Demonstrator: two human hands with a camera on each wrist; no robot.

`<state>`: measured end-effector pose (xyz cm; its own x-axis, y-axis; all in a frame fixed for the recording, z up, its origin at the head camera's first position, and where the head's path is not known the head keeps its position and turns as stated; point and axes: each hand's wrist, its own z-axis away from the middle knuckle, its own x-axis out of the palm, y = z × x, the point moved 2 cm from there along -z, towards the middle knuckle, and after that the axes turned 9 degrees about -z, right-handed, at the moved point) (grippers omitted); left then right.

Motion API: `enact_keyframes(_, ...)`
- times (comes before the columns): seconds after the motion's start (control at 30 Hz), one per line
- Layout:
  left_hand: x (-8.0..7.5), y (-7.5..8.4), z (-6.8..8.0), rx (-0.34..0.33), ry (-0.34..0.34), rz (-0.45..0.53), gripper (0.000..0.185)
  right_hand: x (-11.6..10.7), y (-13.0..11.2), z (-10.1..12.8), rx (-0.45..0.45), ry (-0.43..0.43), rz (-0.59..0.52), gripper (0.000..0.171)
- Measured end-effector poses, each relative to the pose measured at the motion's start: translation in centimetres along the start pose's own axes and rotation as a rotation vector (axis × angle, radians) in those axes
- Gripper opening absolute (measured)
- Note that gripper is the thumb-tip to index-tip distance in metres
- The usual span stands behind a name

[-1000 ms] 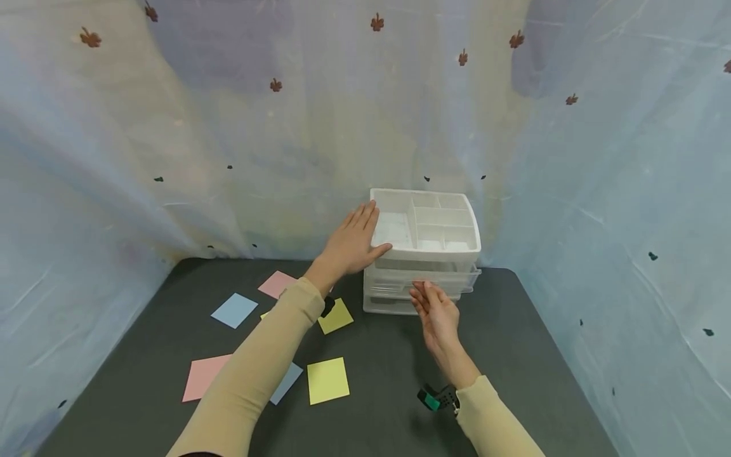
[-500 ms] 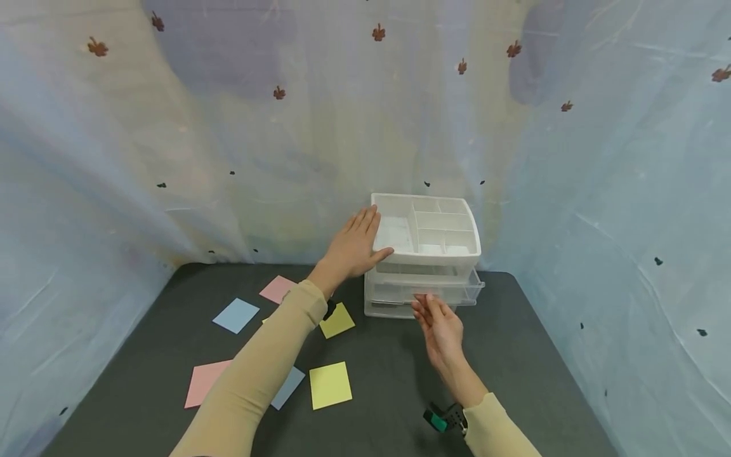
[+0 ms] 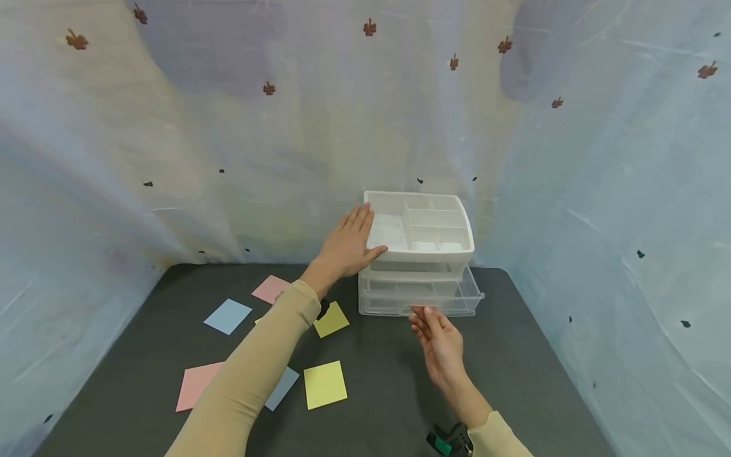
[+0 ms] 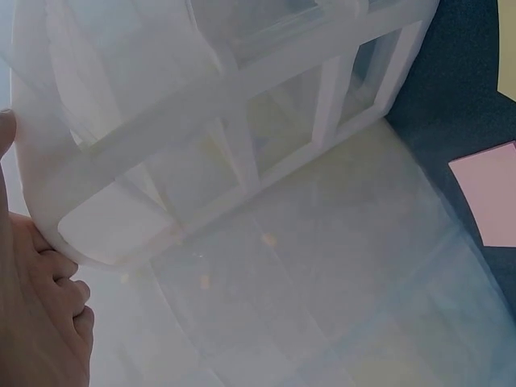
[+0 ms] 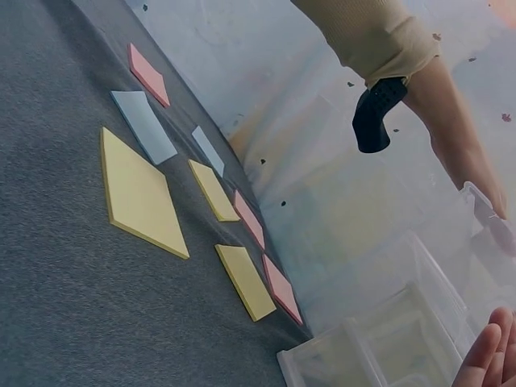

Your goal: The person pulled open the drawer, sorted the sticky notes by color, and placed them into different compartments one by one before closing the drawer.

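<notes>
A white plastic drawer organizer (image 3: 419, 254) with a compartmented top tray stands at the back of the table. My left hand (image 3: 344, 247) rests on its left side and rim, fingers straight and thumb over the front corner. The left wrist view shows that hand (image 4: 44, 310) beside the white frame. Below the top, a clear drawer (image 3: 465, 304) sticks out toward me. My right hand (image 3: 440, 339) holds its front edge at the middle, fingertips curled against it. The right wrist view shows the fingers (image 5: 484, 355) next to the clear plastic; the exact grip is partly hidden.
Several sticky note pads lie left of the organizer: yellow (image 3: 325, 384), another yellow (image 3: 332, 319), blue (image 3: 228, 316), pink (image 3: 197, 384). My left forearm passes above some of them. A patterned curtain (image 3: 320, 139) hangs behind and beside the dark table (image 3: 377, 419).
My right hand has drawn the clear drawer farther out toward me, so it now covers the organizer's lower front. My left hand has stayed on the organizer's left side.
</notes>
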<state>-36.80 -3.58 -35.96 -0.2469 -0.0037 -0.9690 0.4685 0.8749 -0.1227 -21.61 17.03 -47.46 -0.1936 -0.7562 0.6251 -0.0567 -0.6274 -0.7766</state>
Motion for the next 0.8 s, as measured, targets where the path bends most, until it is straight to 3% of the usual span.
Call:
enact_keyframes(0.43, -0.4, -0.2, 0.2, 0.0, -0.006, 0.014, 0.092, -0.4, -0.2, 1.5, -0.013, -0.029, -0.01, 0.018)
enact_keyframes(0.8, -0.6, 0.0, 0.4, 0.008, -0.018, 0.017, 0.093, -0.6, -0.2, 2.7, 0.015, -0.001, -0.012, 0.02)
